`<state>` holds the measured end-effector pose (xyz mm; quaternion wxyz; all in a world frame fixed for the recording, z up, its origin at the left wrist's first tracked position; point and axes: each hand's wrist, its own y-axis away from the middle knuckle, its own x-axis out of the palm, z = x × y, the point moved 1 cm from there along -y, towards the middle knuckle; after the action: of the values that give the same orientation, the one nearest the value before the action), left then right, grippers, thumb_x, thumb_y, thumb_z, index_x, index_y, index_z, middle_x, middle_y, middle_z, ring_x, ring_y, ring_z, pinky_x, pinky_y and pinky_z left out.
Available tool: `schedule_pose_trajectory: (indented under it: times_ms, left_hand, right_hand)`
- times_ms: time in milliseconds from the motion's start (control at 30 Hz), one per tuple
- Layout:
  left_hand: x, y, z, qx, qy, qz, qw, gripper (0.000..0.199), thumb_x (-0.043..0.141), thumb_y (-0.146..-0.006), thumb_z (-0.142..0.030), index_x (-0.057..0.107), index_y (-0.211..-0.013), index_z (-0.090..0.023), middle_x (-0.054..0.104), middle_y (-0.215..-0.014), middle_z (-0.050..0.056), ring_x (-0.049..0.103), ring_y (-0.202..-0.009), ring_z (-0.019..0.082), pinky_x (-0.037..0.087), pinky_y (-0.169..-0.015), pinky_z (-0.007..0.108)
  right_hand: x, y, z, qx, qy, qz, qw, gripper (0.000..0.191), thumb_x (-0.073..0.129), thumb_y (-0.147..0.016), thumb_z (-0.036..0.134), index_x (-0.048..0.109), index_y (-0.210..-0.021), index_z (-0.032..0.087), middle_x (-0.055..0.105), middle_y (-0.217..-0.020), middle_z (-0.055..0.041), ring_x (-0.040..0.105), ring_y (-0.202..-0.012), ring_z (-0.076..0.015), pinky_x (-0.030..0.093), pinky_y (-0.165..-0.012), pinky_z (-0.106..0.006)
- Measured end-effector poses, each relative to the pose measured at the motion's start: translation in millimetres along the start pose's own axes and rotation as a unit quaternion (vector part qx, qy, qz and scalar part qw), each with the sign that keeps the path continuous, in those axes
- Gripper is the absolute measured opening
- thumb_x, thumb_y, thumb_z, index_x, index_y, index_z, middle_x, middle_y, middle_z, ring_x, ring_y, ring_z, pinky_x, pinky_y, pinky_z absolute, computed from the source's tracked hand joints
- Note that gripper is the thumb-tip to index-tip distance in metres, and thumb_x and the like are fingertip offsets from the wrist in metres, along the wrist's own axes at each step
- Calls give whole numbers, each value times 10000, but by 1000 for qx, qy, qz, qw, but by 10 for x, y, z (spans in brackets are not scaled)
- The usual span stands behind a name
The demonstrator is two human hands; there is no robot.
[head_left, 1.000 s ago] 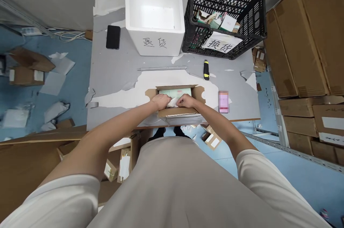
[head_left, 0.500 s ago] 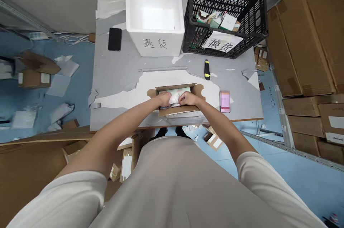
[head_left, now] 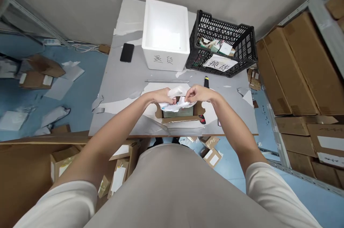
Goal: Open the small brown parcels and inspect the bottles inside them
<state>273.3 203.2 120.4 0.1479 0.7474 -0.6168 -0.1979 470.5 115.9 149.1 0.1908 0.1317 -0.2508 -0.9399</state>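
Observation:
A crumpled white plastic bag [head_left: 176, 107] with bits of blue and red print is stretched between my two hands, above an open cardboard box [head_left: 180, 119]. My left hand [head_left: 160, 95] is closed on its left side, the thumb over the plastic. My right hand [head_left: 198, 93] pinches its right side with the fingertips. Below the bag, a pale green item [head_left: 172, 114] shows inside the box; the rest of the contents is hidden. Just right of the box lies a small red and black object [head_left: 202, 119], partly covered.
At the back stand a white foam bin [head_left: 166, 58] and a black crate [head_left: 243, 64] holding small boxes. A phone [head_left: 127, 52] lies left of the bin. A black and yellow cutter [head_left: 206, 82] lies beyond my right hand. Stacked cartons [head_left: 290, 67] line the right side.
Both hands have risen out of the box, lifting the white plastic bag and spreading it. The head view has tilted up, showing more wall. My right arm now covers most of the pink object.

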Motion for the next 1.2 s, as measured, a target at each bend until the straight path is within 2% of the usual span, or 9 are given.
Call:
schedule_pose_trajectory:
  times_ms: [133,267,500,667,767,967,1067,1133,1200]
  left_hand:
    - [-148,344,-213,32,75,-20,996,217,689,-568,-206,618,-765,-151,584,-649,-19,516,-558,100,384,-481,197]
    - [-257,603,-288,50,123,-32,991,283,757,-538,-205,627,-779,-135,606,-663,-16,545,-583,104,419,-516,202]
    - [-378,680,-271,38,172,29,984,372,860,-490,-221,666,-789,-114,669,-727,30,609,-647,133,500,-595,259]
    - [-493,765,-461,93,163,8,982,379,859,-531,-249,669,-826,-106,681,-770,45,627,-676,140,528,-623,272]
    - [-601,964,-746,118,118,-35,985,358,836,-560,-246,669,-842,-101,665,-751,30,639,-709,156,538,-652,287]
    - [-832,1719,-1287,112,-22,-211,971,205,665,-728,-206,686,-912,-119,596,-782,-22,668,-869,213,461,-661,277]
    - [-991,1986,-1118,72,-38,-264,961,228,587,-785,-183,673,-986,-119,572,-774,-28,667,-877,214,431,-662,287]
    - [-1067,2027,-765,19,-26,-275,961,251,608,-783,-186,664,-1015,-108,595,-762,-5,667,-845,207,446,-657,291]
    - [-1069,1982,-296,-26,-6,-280,959,265,677,-764,-221,663,-1003,-106,653,-807,44,657,-840,205,485,-676,293]
  right_hand:
    - [35,98,641,-27,62,28,997,178,720,-607,210,753,-768,140,693,-636,10,591,-564,-82,490,-593,-201]
    - [140,80,1088,-50,129,55,989,169,728,-628,223,757,-777,149,681,-625,25,571,-547,-72,465,-557,-189]
    - [110,-15,1325,-30,192,85,977,172,761,-652,266,762,-780,151,686,-652,1,578,-567,-85,472,-554,-207]
    - [49,83,1526,-88,188,51,977,169,746,-701,279,759,-796,140,684,-653,13,589,-579,-71,488,-568,-196]
    - [46,220,1856,-123,204,28,971,134,743,-719,266,751,-773,143,678,-650,42,602,-585,-43,503,-589,-165]
    - [219,491,2664,-207,238,-19,949,74,714,-755,167,731,-803,113,688,-669,57,614,-595,-5,499,-578,-96]
    - [369,301,2810,-220,219,-10,951,73,679,-788,139,710,-821,81,661,-655,72,616,-615,-3,522,-643,-122]
    - [488,-57,2704,-183,189,28,964,75,683,-791,136,695,-811,65,653,-666,57,610,-619,-8,540,-660,-136]
    - [641,-569,2427,-125,148,78,978,91,711,-770,147,690,-811,69,673,-716,15,626,-656,-44,565,-663,-161]
